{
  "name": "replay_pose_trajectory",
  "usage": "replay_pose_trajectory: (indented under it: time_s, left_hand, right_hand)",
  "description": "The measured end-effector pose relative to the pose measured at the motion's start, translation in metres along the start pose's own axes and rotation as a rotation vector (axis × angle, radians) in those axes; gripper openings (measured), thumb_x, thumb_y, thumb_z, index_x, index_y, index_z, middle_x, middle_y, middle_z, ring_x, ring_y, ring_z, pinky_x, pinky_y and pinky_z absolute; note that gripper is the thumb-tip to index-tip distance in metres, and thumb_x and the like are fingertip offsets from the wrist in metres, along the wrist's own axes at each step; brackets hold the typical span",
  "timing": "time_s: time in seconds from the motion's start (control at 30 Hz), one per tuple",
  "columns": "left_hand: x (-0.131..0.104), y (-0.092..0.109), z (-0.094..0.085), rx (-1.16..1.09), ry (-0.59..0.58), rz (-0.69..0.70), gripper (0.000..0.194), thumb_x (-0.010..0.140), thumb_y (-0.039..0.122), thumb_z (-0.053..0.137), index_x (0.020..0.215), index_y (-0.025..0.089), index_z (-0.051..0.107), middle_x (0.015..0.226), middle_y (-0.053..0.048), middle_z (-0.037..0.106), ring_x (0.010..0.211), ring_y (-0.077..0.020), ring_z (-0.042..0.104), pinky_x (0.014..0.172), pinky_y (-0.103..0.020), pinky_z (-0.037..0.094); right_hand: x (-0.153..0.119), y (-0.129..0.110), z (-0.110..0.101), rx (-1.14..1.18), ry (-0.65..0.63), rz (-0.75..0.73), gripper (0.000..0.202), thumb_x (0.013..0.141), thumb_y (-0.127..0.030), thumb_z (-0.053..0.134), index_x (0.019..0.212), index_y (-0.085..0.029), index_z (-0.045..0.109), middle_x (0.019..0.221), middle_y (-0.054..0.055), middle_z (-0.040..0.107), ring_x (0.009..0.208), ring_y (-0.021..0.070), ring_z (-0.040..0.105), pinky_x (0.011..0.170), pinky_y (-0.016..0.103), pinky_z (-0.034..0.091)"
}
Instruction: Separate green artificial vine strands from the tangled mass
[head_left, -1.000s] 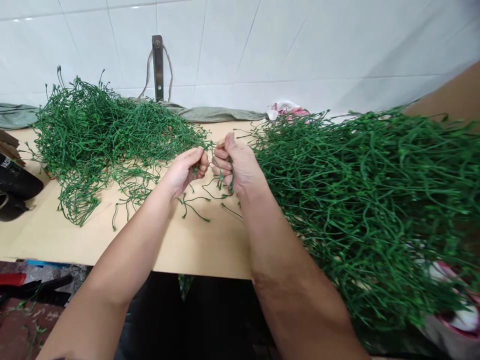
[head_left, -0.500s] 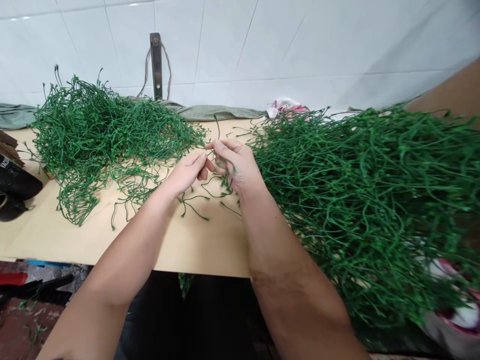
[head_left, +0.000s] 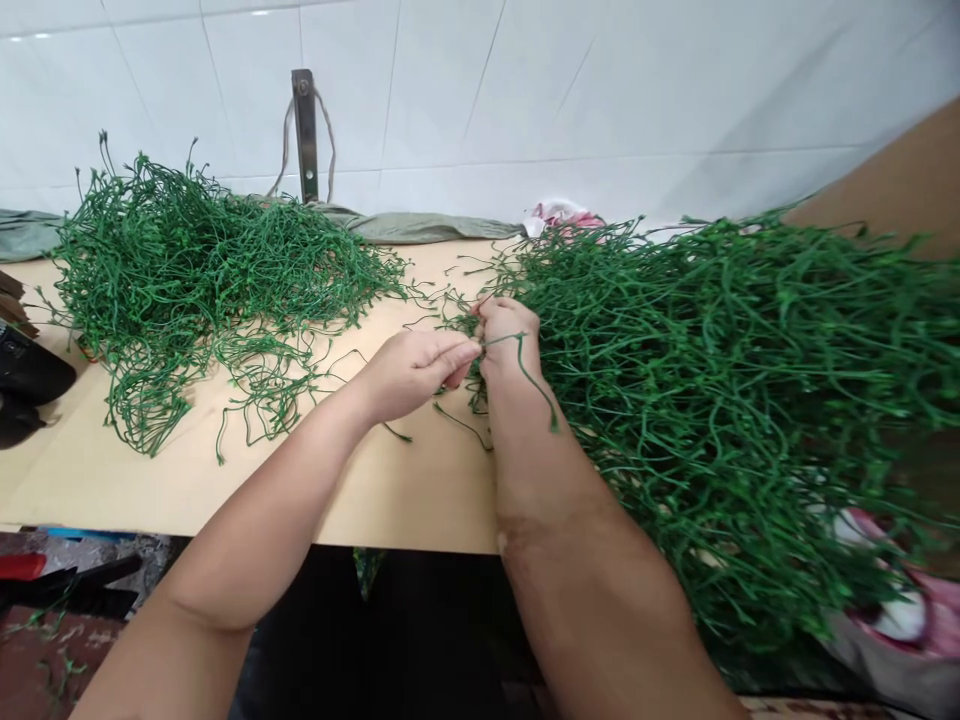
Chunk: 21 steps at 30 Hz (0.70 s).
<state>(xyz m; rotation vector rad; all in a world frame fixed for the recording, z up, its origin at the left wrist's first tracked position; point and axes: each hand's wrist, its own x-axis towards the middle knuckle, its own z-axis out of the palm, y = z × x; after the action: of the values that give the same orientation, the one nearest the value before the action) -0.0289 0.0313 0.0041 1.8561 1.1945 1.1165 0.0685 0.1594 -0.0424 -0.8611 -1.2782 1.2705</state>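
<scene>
Evidently the fingertips do the fine work here. The left hand (head_left: 411, 370) has thumb and fingers pressed together, seemingly pinching one end of a thin, dark-green, wiry stem with a forked tip (head_left: 553, 420), which lies bent across the back of the right wrist. The right hand (head_left: 511, 325) is curled just beside it, its fingertips mostly hidden, so I cannot tell what it pinches. To do this well, a light pinch close to the stem's end should suit best, with the free length clear of the wrist so that it does not snag.

Both hands are above a smooth, pale tan tabletop (head_left: 405, 500), between a tangled green heap of stems on the left (head_left: 195, 250) and a larger, looser green mass on the right (head_left: 712, 370). Behind run a rumpled grey-green cloth (head_left: 435, 228) and a white tiled wall (head_left: 442, 90) with a dark metal bracket (head_left: 305, 135).
</scene>
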Motion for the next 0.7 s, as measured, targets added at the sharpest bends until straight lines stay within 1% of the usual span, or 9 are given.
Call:
replay_pose_trajectory:
  time_s: [0.07,0.1,0.17,0.23,0.3,0.37,0.43,0.6,0.7]
  left_hand:
    - [0.002,-0.001,0.001,-0.056,0.073,-0.025,0.035,0.086,0.023,0.04,0.053,0.015,0.048,0.048,0.003,0.042,0.049,-0.0067,0.038,0.055,-0.021,0.032]
    - [0.004,-0.004,-0.001,-0.089,0.139,-0.053,0.034,0.086,0.023,0.04,0.055,0.015,0.049,0.048,0.003,0.043,0.049,-0.0067,0.039,0.055,-0.021,0.032]
    - [0.007,-0.012,-0.009,-0.183,0.327,-0.111,0.032,0.087,0.026,0.04,0.059,0.015,0.051,0.051,0.003,0.045,0.049,-0.0061,0.04,0.053,-0.02,0.032]
    - [0.009,-0.018,-0.018,-0.285,0.522,-0.173,0.031,0.088,0.028,0.038,0.064,0.015,0.052,0.054,0.003,0.047,0.049,-0.0051,0.04,0.052,-0.019,0.032]
    - [0.009,-0.02,-0.025,-0.353,0.623,-0.261,0.029,0.089,0.027,0.036,0.069,0.014,0.053,0.058,0.002,0.049,0.048,-0.0041,0.04,0.049,-0.018,0.03]
    - [0.009,-0.019,-0.027,-0.38,0.616,-0.357,0.027,0.089,0.025,0.037,0.073,0.013,0.055,0.06,0.002,0.051,0.048,-0.0033,0.041,0.047,-0.017,0.028]
    - [0.009,-0.018,-0.025,-0.391,0.563,-0.415,0.024,0.088,0.026,0.039,0.075,0.013,0.055,0.062,0.002,0.052,0.049,-0.0029,0.042,0.047,-0.016,0.028]
    - [0.01,-0.017,-0.017,-0.373,0.467,-0.419,0.02,0.086,0.03,0.044,0.077,0.014,0.051,0.063,0.003,0.053,0.048,-0.0021,0.043,0.047,-0.015,0.029]
    - [0.01,-0.015,-0.016,-0.344,0.427,-0.425,0.014,0.086,0.023,0.045,0.075,0.013,0.049,0.059,0.004,0.052,0.047,-0.0022,0.043,0.047,-0.016,0.029]
  right_hand:
    - [-0.006,-0.007,0.003,0.064,0.102,0.008,0.032,0.066,-0.042,0.061,0.054,-0.019,0.043,0.04,-0.009,0.024,0.032,0.0022,0.017,0.03,0.02,0.01]
    - [-0.01,-0.012,0.007,0.085,0.095,0.014,0.03,0.065,-0.041,0.063,0.056,-0.019,0.045,0.041,-0.009,0.025,0.032,0.0016,0.018,0.03,0.019,0.011]
    - [-0.019,-0.022,0.016,0.108,-0.015,0.037,0.029,0.064,-0.04,0.066,0.059,-0.017,0.048,0.044,-0.009,0.03,0.032,0.0002,0.018,0.03,0.018,0.012]
    - [-0.026,-0.03,0.023,0.13,-0.075,0.045,0.028,0.064,-0.039,0.067,0.061,-0.016,0.05,0.048,-0.008,0.035,0.032,-0.0011,0.018,0.031,0.018,0.012]
    - [-0.031,-0.035,0.026,0.152,-0.119,0.04,0.026,0.064,-0.037,0.067,0.064,-0.016,0.053,0.051,-0.007,0.039,0.033,-0.0018,0.018,0.031,0.018,0.011]
    - [-0.034,-0.036,0.027,0.149,-0.176,0.024,0.024,0.064,-0.036,0.068,0.066,-0.015,0.055,0.053,-0.006,0.042,0.035,-0.0015,0.019,0.032,0.018,0.011]
    - [-0.036,-0.037,0.029,0.101,-0.232,-0.012,0.024,0.063,-0.035,0.069,0.065,-0.015,0.056,0.055,-0.005,0.046,0.037,-0.0005,0.024,0.033,0.018,0.015]
    - [-0.039,-0.036,0.036,-0.016,-0.291,-0.076,0.024,0.058,-0.031,0.072,0.058,-0.015,0.055,0.054,-0.003,0.05,0.048,0.004,0.039,0.04,0.018,0.028]
    - [-0.037,-0.033,0.038,-0.027,-0.276,-0.09,0.025,0.055,-0.027,0.074,0.057,-0.016,0.053,0.052,-0.005,0.048,0.049,0.0044,0.041,0.045,0.018,0.033]
